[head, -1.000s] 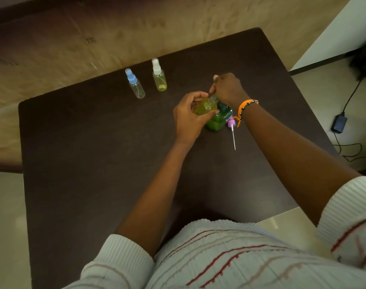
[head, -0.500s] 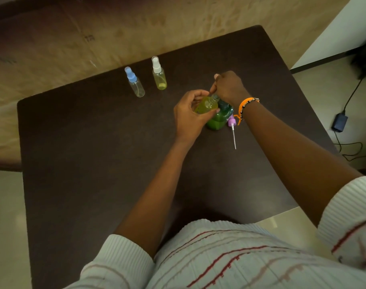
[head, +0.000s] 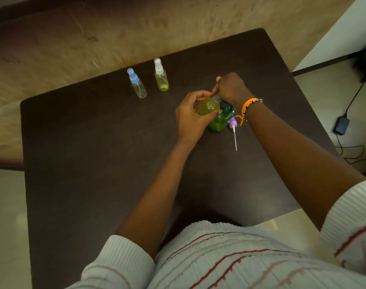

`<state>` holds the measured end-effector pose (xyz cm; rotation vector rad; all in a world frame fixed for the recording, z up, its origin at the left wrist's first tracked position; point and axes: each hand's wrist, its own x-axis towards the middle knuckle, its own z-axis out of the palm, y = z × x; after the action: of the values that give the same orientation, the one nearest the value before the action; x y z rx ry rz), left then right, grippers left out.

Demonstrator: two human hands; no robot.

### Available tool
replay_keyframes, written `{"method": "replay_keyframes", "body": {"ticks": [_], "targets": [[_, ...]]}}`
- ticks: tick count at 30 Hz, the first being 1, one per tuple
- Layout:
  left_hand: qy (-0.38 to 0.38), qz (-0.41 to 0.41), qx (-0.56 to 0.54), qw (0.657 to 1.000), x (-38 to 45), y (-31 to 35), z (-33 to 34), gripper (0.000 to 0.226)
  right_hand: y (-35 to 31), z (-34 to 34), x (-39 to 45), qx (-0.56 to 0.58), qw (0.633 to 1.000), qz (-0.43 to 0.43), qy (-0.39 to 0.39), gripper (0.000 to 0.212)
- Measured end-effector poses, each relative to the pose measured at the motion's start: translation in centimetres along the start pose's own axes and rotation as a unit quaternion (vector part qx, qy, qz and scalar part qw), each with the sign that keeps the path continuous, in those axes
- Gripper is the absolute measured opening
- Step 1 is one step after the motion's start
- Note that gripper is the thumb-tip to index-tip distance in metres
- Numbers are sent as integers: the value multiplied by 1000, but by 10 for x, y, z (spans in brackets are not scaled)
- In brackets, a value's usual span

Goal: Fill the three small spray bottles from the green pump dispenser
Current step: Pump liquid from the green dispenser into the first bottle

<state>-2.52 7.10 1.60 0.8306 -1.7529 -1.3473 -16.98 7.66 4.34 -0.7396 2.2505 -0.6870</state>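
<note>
- Left hand (head: 190, 117) clamped round an open small spray bottle (head: 208, 106), centre of frame; tilted, neck up against the pump spout.
- Right hand (head: 232, 88) closed over the head of the green pump dispenser (head: 221, 119), knuckles up; looked set for pressing down, actual stroke not readable.
- Hands close together, each on its own object, near-touching at the spout.
- Held that way presumably to keep the narrow neck lined up under the nozzle and catch each shot.
- Held bottle showed yellow-green liquid through most of the visible body; exact level hidden by fingers.
- Dispenser body sat on the dark table (head: 94, 163), dark green, contents level not readable.
- Purple spray cap (head: 232, 123) with its white dip tube lay flat just right of the dispenser, below the right wrist; probably off the held bottle, parked within reach for recapping.
- Upper left of centre: blue-capped bottle (head: 137, 84) upright, capped, looked clear and empty.
- Just right of it: white-capped bottle (head: 161, 77) upright, capped, yellowish tint, some liquid visible near the base; fill level uncertain.
- Both stood well apart from the hands, clear of the working spot.
- Judged: second or third fill in hand, blue one apparently left to do.
</note>
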Motion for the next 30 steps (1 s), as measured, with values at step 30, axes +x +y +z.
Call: {"method": "replay_keyframes", "body": {"ticks": [30], "targets": [[-2, 12, 18, 1000, 0, 3, 1, 43, -1, -2, -6, 62, 998, 23, -8, 48]]}}
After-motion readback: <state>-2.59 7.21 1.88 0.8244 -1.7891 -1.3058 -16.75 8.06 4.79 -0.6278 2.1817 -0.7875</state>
